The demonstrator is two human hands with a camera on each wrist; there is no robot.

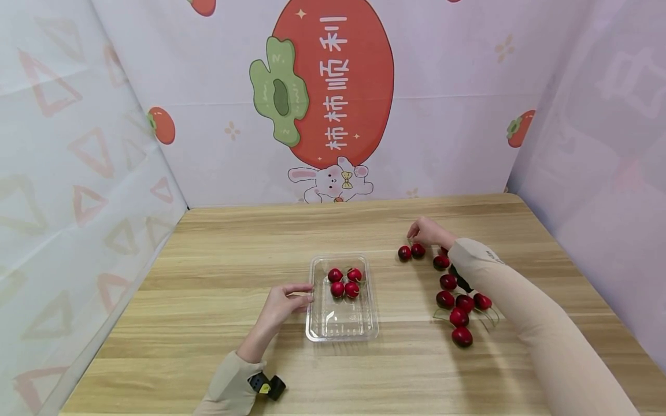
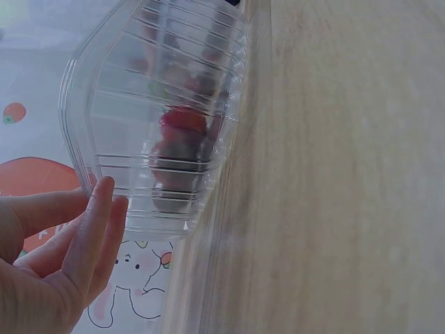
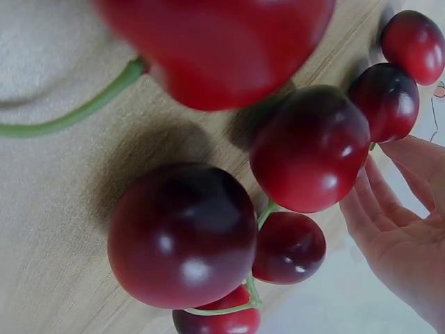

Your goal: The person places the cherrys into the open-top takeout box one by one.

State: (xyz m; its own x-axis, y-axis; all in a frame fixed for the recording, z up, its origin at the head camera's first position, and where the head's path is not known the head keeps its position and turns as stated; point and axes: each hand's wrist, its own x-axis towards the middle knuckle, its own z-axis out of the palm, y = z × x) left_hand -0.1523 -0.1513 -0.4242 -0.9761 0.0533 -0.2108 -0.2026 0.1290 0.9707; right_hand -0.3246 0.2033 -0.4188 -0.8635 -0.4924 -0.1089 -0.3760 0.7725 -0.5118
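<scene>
In the head view, an open clear plastic box (image 1: 343, 323) stands on the table with several dark red cherries (image 1: 337, 289) in its far half. My left hand (image 1: 286, 303) holds the box's left rim between thumb and fingers, which the left wrist view shows close up. Farther back on the right, my right hand (image 1: 430, 232) curls its fingertips down at the green stems of two cherries (image 1: 411, 252). In the right wrist view, its fingertips are partly hidden behind a cherry (image 3: 313, 149).
More cherries (image 1: 461, 337) with green stems lie loosely in a line under and beside the right forearm (image 1: 525, 306). The wooden table (image 1: 234, 242) meets a printed cloth backdrop (image 1: 218, 162) at its far edge, with cloth sides left and right.
</scene>
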